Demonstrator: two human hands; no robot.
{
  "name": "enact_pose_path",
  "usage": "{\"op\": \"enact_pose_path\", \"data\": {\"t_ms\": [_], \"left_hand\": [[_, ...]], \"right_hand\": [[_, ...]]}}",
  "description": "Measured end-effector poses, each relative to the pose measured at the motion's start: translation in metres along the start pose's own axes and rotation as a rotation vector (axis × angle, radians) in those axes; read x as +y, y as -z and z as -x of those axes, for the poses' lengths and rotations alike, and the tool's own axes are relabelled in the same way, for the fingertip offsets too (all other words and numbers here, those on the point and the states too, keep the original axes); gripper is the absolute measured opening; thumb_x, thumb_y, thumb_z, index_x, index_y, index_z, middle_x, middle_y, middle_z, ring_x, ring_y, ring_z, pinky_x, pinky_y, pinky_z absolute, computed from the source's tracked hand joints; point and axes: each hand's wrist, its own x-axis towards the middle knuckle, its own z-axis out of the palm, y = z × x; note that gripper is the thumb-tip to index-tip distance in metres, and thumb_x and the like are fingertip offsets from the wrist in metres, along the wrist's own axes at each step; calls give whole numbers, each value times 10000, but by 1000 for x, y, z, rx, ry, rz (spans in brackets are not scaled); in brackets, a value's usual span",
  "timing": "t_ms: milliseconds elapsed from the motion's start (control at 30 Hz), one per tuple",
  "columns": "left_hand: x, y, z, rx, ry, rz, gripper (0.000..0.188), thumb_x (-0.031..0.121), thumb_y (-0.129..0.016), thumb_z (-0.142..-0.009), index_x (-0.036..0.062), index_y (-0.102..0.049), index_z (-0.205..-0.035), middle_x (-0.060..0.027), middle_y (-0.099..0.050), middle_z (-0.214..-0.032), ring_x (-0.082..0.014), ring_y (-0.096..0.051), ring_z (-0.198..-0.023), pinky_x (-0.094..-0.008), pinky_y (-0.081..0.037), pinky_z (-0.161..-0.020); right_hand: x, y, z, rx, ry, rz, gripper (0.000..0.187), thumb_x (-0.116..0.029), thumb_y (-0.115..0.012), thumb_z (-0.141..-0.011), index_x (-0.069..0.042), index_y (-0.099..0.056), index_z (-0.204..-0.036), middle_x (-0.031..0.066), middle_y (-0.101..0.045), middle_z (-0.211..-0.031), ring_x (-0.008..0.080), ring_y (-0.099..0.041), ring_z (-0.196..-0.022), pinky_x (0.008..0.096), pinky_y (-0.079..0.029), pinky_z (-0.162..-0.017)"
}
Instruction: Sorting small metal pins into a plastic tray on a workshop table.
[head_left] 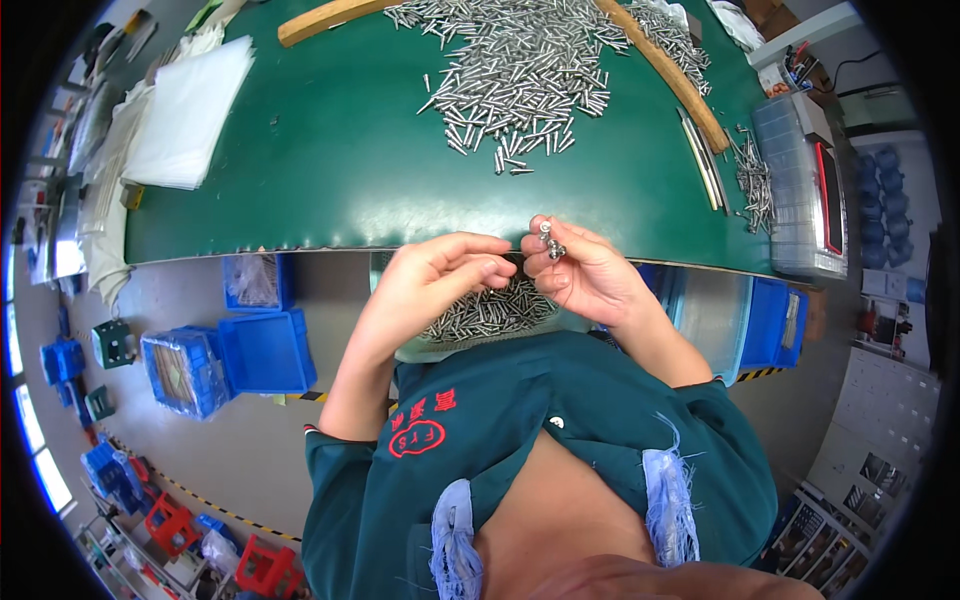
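While right hand (585, 275) pinches pins (550, 240) | lap tray (400, 350) holds more pins

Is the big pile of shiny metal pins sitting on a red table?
No, the pile of metal pins lies on a dark green table.

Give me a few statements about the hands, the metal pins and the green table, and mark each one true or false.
1. The right hand pinches small metal parts at its fingertips. True.
2. The pile of metal pins lies on a red table. False: the table is green.
3. The left hand rests on the stack of white sheets. False: it is near the right hand.
4. Blue crates stand on the floor. True.
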Motion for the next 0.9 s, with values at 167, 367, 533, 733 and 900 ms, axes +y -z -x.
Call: {"op": "enact_pose_path", "data": {"t_ms": [167, 367, 533, 733, 900], "left_hand": [[-2, 9, -2, 103, -83, -49, 250, 57, -512, -953, -53, -588, -1165, -129, -685, -991, -149, -654, -892, -264, -523, -799], [4, 10, -10, 268, -233, -316, 227, 97, -561, -922, 15, -637, -1120, -113, -702, -969, -156, -676, -883, -274, -519, -780], [7, 7, -32, 362, -405, -703, 196, 83, -578, -905, 25, -655, -1076, -100, -688, -915, -189, -664, -814, -283, -518, -740], [-2, -2, -71, 436, -500, -1123, 297, 173, -666, -820, 94, -616, -1102, -83, -591, -1008, -251, -604, -903, -351, -499, -785], [-5, 2, -75, 437, -491, -1197, 227, 87, -626, -809, 73, -617, -1035, -76, -581, -996, -255, -577, -944, -365, -492, -801]], "right_hand": [[2, -2, 1, 28, 2, 154, 156, -177, -552, -955, -51, -562, -1045, 26, -543, -910, 62, -481, -733, 196, -425, -567], [-6, -19, 7, -81, 324, 1110, 153, -84, -592, -913, -3, -643, -1032, 24, -587, -949, 81, -569, -813, 210, -473, -705], [-28, -18, -10, 235, 613, 1554, 161, -84, -644, -867, -36, -660, -1020, 16, -574, -855, 74, -554, -733, 228, -452, -652], [-32, -12, -41, 479, 849, 2008, 169, -210, -693, -799, -128, -641, -937, 40, -593, -850, 212, -628, -789, 332, -519, -656], [-32, -8, -43, 416, 874, 2017, 147, -202, -681, -804, -141, -644, -933, 24, -587, -867, 202, -624, -815, 337, -517, -661]]}}
